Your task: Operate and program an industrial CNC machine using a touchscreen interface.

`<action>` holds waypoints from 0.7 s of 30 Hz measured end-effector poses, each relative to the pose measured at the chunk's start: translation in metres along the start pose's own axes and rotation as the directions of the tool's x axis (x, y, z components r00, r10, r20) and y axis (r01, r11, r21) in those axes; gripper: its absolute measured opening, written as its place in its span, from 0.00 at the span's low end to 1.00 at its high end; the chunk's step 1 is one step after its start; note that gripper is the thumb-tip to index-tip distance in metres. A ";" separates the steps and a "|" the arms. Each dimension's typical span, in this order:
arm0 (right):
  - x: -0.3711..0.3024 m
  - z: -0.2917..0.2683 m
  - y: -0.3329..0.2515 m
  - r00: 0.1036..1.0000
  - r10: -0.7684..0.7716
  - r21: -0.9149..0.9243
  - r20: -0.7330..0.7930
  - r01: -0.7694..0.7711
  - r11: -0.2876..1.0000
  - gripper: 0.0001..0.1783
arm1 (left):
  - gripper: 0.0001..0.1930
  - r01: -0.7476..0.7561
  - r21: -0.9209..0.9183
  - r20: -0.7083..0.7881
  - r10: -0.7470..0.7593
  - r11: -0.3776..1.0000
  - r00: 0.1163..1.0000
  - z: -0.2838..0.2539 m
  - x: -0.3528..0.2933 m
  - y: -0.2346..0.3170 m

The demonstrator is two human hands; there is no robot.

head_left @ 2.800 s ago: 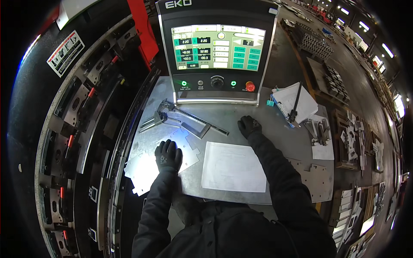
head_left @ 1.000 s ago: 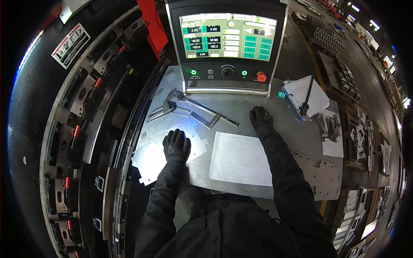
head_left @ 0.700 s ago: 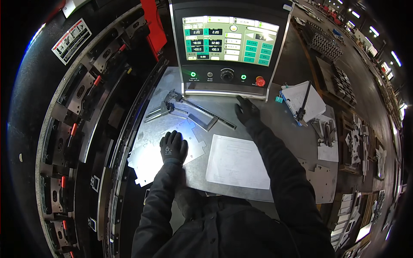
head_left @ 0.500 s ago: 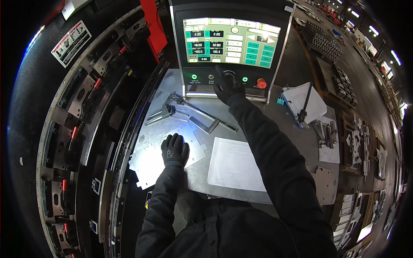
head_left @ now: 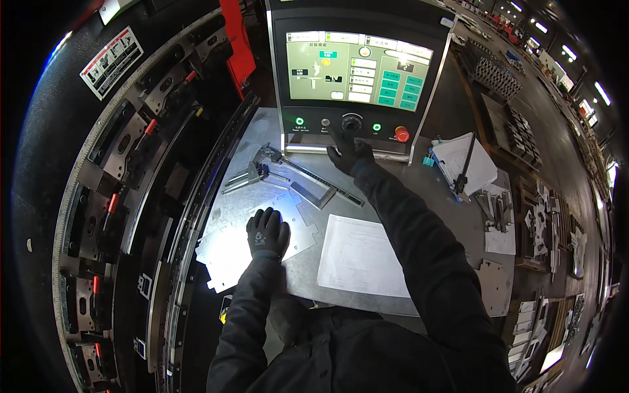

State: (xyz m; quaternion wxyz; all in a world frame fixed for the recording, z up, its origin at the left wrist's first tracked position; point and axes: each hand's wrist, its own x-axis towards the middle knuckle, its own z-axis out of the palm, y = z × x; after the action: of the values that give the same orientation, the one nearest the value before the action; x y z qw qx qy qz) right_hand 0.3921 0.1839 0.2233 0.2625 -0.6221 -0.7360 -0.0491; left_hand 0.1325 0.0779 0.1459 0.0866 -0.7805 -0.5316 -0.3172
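Note:
My left hand (head_left: 267, 234), in a black glove, lies flat on a thin cut sheet metal plate (head_left: 229, 252) that is brightly lit. My gloved right hand (head_left: 352, 156) hovers just below the dial (head_left: 352, 122) of a control panel (head_left: 308, 112), index finger stretched up and left, thumb apart, nothing held. Above the dial the panel's screen (head_left: 360, 69) is lit, with a drawing on its left and teal buttons on its right. Between the hands lie a long caliper (head_left: 308, 171), a smaller metal measuring tool (head_left: 252, 175) and a bent metal piece (head_left: 313, 194).
A printed paper sheet (head_left: 360, 259) lies on the metal table (head_left: 301, 275) by my right forearm. Further right are a clipboard (head_left: 465, 164) with papers and small metal parts (head_left: 499, 208). A red stop button (head_left: 401, 133) is on the panel. Machine clamps (head_left: 118, 150) line the left.
The screen has switched from a page of number boxes to one with a drawing. My right hand has dropped slightly away from the dial. My left hand stays on the plate.

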 end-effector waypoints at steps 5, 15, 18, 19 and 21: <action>-0.044 0.041 0.056 0.988 -0.065 0.018 0.141 0.063 0.998 0.25 | 0.14 -0.013 0.001 0.023 0.013 1.000 1.000 -0.007 0.006 0.007; -0.104 0.064 0.102 0.978 0.206 -0.071 0.012 -0.205 0.976 0.14 | 0.14 -0.009 0.007 0.038 0.009 1.000 0.999 -0.010 0.007 0.008; -0.106 0.065 0.104 0.979 0.203 -0.069 -0.022 -0.205 0.976 0.13 | 0.16 0.007 0.006 0.064 -0.007 1.000 0.998 -0.004 0.004 0.005; -0.106 0.066 0.104 0.979 0.201 -0.068 -0.040 -0.204 0.977 0.13 | 0.16 0.014 0.005 0.075 -0.015 1.000 0.997 -0.002 0.004 0.003; -0.105 0.063 0.102 0.978 0.199 -0.067 -0.059 -0.203 0.977 0.12 | 0.17 0.022 0.004 0.086 -0.022 1.000 0.996 -0.001 0.003 0.004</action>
State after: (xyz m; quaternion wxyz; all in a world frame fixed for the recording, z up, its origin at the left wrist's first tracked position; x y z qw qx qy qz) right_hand 0.4769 0.1385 0.0964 0.2623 -0.7010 -0.6600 -0.0654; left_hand 0.1359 0.0786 0.1497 0.0614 -0.7874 -0.5439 -0.2835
